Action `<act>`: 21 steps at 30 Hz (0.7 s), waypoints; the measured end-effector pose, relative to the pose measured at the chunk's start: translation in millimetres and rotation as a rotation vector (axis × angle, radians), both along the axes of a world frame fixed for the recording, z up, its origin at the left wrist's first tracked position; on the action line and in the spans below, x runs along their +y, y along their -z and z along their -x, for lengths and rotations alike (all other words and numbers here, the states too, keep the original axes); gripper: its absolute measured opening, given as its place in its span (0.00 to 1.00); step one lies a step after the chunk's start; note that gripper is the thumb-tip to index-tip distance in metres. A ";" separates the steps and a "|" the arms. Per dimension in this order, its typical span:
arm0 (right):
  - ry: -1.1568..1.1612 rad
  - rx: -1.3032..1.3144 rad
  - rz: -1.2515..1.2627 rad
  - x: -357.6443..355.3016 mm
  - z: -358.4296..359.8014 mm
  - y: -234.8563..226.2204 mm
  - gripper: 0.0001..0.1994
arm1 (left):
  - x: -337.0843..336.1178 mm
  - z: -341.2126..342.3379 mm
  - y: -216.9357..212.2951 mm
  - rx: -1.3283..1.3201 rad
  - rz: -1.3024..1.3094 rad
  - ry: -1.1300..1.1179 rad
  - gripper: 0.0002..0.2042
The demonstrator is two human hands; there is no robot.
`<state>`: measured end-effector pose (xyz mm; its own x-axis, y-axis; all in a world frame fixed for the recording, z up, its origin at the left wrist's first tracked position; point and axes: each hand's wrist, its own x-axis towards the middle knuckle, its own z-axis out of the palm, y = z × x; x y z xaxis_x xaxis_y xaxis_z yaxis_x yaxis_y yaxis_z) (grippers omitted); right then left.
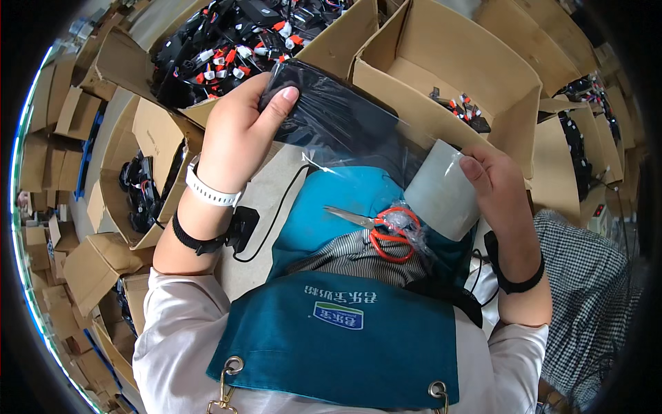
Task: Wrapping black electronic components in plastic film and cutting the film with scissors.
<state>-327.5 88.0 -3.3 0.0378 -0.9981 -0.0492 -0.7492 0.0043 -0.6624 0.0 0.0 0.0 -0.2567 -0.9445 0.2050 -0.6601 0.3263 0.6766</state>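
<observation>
My left hand (241, 124) grips a flat black rectangular thing (338, 114) at its left end, thumb on top. Clear plastic film covers it and stretches rightward to a wide roll of clear film (441, 190). That roll is in my right hand (496, 183), whose fingers are closed round its right end. Below the film, on my lap, lie scissors (386, 231) with red handles, blades partly open and pointing left. Crumpled clear film (403, 221) is bunched at their handles. What the black thing is cannot be told under the film.
A large carton (331, 41) ahead holds many black devices with red and white connectors (234, 58). To its right, another carton (503, 76) holds a few. More cartons (117, 165) with black cabled parts stand at left and right. Checked cloth (583, 303) lies at the right.
</observation>
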 end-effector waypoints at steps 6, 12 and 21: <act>0.042 0.124 0.110 -15.9 -13.3 12.8 0.30 | 0.4 -3.5 -9.9 0.509 -0.308 0.112 0.18; 0.027 0.139 0.131 -18.4 -24.3 14.9 0.29 | -5.6 -17.0 -7.5 0.525 -0.345 0.089 0.17; 0.052 0.217 0.099 -18.7 -29.8 15.9 0.29 | -4.4 -11.9 -11.1 0.603 -0.411 0.068 0.17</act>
<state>-297.7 69.3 -19.2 -0.0150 -0.9987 0.0478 -0.8745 -0.0101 -0.4850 11.9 -4.4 11.1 -0.2724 -0.9614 -0.0380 -0.1217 -0.0048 0.9926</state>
